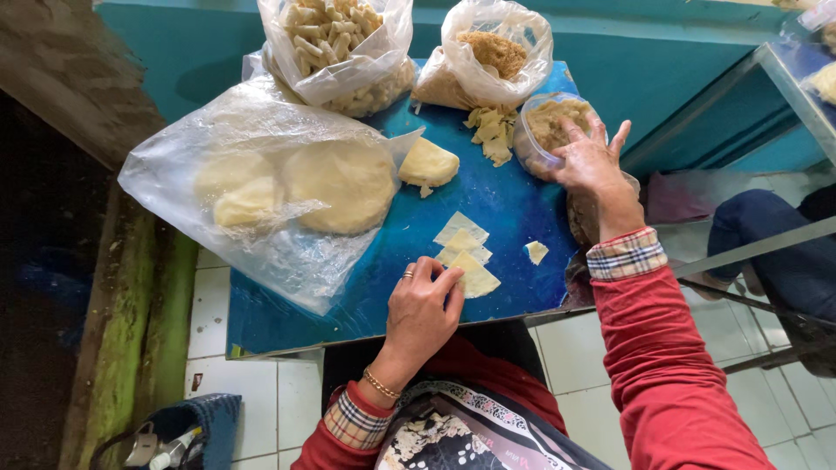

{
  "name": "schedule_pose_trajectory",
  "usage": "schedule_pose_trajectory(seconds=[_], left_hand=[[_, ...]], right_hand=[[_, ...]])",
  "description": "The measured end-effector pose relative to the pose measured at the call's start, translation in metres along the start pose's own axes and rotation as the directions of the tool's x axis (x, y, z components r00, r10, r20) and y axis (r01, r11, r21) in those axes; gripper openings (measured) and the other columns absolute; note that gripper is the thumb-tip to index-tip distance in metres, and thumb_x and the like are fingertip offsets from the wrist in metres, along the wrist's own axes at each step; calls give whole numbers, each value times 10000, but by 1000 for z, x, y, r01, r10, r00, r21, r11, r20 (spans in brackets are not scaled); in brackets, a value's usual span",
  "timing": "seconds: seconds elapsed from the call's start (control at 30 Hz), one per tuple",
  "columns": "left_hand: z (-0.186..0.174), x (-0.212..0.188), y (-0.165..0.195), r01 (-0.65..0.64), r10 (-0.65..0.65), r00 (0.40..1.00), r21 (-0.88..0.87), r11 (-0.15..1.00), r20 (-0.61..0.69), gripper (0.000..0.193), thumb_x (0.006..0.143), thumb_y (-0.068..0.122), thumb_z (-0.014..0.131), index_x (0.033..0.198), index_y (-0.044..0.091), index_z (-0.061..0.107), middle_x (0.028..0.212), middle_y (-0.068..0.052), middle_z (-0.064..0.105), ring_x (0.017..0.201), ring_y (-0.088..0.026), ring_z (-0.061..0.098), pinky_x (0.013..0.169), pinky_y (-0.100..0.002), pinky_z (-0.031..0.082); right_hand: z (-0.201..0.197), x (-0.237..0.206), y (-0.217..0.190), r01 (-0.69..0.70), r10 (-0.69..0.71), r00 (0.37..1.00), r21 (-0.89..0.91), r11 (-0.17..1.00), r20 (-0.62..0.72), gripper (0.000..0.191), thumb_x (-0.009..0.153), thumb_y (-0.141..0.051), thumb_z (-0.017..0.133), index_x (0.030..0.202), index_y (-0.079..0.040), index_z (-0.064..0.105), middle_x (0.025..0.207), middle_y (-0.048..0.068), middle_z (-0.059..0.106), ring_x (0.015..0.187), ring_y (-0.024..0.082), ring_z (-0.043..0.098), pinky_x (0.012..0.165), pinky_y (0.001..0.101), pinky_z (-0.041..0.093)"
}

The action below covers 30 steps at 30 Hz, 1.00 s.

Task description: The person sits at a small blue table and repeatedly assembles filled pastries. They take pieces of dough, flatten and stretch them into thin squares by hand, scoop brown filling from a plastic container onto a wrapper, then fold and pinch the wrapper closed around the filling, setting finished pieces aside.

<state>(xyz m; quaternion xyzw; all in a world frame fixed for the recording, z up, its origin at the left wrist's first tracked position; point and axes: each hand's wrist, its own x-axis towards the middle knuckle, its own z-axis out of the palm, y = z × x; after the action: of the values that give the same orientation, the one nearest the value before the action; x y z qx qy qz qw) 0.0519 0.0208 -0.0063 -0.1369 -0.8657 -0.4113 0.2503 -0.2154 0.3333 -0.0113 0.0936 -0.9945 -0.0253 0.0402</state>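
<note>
My left hand (424, 306) rests on the blue table (514, 196), fingertips pinching the edge of a small pale dough square (475, 277) at the near end of a short stack of such squares (461, 228). My right hand (592, 161) reaches to the table's right edge, fingers spread over a clear plastic tub (542, 130) of brownish filling. A lone dough scrap (536, 251) lies between the hands. A larger lump of dough (428, 163) sits mid-table.
A big clear bag (261, 187) with flat dough rounds covers the table's left. At the back stand a bag of pale rolled pieces (335, 43) and a bag of brown shreds (492, 57), with loose dough trimmings (489, 132). Another person's leg (771, 239) is at right.
</note>
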Motion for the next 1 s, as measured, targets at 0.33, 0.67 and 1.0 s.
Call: schedule_pose_trajectory(seconds=[0.33,0.67,1.0], left_hand=[[3,-2,-1,-57,56,998,128,990,11,186,855,101,712,1040,77,714,938,-108,590,861,-300,610,698,-411,499],[7,-2,-1,-42,35,999,195,980,39,98,871,115,707,967,103,688,916,-83,580,862,-280,605,713,-406,496],[7,-3,-3,-37,32,999,183,982,30,153,858,115,720,1010,109,719,926,-83,587,872,-283,610,713,-411,498]], right_hand=[[-49,-129,-97,606,-504,758,162,779,-413,303,887,-58,649,1112,-250,713,1500,-110,513,1477,222,420,1229,613,225],[-47,-177,-128,575,-551,739,-64,816,-388,614,874,9,617,1380,-337,604,1607,40,423,1478,292,366,1228,683,109],[-50,-168,-118,610,-565,723,-15,792,-398,421,868,-59,642,1186,-335,652,1578,38,461,1460,300,394,1229,696,113]])
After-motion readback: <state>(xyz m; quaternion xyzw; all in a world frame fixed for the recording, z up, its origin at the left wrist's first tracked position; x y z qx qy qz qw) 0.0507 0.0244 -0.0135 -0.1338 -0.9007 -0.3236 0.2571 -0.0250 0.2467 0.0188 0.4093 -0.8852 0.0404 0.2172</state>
